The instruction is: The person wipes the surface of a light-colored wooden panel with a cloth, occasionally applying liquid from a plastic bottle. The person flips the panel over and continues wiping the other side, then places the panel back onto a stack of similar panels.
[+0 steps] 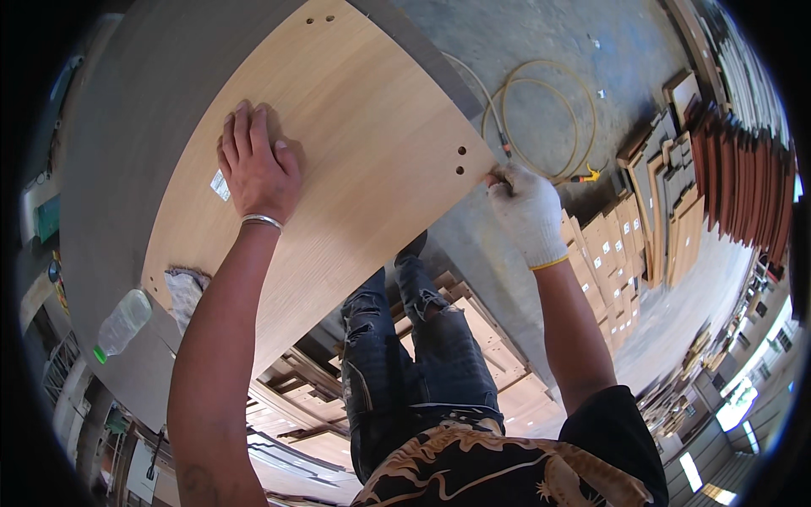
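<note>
The smooth, pale wood-grain panel lies on a dark grey surface from mid-view toward 11 o'clock, and steadying it well likely calls for even pressure from the bare left hand, spread flat on it at 10 o'clock with fingers slightly apart. The knit-gloved right hand curls at the 2 o'clock corner, though I cannot tell whether it clamps the edge. Round holes pair up toward 1 and 11 o'clock; a crumpled cloth and clear, green-capped bottle sit near 9 o'clock
</note>
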Demonstrator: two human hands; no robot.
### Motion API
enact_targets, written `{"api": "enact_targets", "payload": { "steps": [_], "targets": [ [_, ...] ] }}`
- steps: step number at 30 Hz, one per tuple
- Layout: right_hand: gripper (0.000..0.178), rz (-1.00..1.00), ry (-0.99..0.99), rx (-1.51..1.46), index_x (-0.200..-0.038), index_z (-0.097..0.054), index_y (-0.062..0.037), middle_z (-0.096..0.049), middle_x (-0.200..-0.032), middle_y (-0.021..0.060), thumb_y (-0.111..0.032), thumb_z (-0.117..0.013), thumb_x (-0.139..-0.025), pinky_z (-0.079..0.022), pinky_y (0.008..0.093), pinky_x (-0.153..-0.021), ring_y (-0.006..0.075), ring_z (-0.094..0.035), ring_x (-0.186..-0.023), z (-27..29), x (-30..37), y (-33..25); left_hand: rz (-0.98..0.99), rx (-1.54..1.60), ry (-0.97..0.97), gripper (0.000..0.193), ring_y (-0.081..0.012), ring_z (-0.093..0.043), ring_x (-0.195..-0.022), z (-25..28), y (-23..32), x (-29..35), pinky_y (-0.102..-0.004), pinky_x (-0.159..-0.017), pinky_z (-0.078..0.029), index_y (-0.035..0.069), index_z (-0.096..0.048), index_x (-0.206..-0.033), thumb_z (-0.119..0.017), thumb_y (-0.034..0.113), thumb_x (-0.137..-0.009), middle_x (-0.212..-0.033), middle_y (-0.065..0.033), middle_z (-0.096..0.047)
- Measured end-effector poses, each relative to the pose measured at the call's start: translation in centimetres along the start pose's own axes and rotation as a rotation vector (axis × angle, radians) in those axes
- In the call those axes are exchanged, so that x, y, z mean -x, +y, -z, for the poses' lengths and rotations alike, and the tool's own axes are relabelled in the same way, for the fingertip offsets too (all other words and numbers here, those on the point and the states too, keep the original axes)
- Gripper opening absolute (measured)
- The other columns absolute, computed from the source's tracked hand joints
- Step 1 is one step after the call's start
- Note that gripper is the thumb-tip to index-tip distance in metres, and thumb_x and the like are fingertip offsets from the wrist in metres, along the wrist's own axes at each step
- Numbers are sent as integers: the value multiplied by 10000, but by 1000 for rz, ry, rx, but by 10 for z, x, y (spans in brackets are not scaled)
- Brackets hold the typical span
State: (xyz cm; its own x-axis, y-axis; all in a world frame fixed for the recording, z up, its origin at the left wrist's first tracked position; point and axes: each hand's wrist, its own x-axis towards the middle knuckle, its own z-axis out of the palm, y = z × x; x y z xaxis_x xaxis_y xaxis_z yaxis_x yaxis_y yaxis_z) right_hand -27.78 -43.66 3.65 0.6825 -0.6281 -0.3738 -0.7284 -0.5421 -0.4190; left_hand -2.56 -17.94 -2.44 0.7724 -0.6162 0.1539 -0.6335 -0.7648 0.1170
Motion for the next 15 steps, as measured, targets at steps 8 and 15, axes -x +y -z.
{"api": "enact_targets", "payload": {
  "steps": [8, 15],
  "targets": [
    [191, 139, 15, 150, -995, -752, -131, -736, -869, 154, -242, -615, -922, -557, 493, -742, 376, -717, -839, 8, -2, -5, 2, 14, -4, 582, -374, -291, -1526, 1, 0, 0, -544, -1248, -226, 92, -406, -1523, -516, 202, -962, -1631, -143, -364],
    [152, 161, -47, 333, -951, -737, -105, -732, -858, 162, -214, -641, -907, -559, 498, -725, 386, -714, -814, 13, -7, -15, 12, 18, -8, 578, -377, -279, -1530, 0, -1, 0, -561, -1249, -217, 101, -415, -1514, -519, 241, -963, -1625, -144, -357]
  ]
}}
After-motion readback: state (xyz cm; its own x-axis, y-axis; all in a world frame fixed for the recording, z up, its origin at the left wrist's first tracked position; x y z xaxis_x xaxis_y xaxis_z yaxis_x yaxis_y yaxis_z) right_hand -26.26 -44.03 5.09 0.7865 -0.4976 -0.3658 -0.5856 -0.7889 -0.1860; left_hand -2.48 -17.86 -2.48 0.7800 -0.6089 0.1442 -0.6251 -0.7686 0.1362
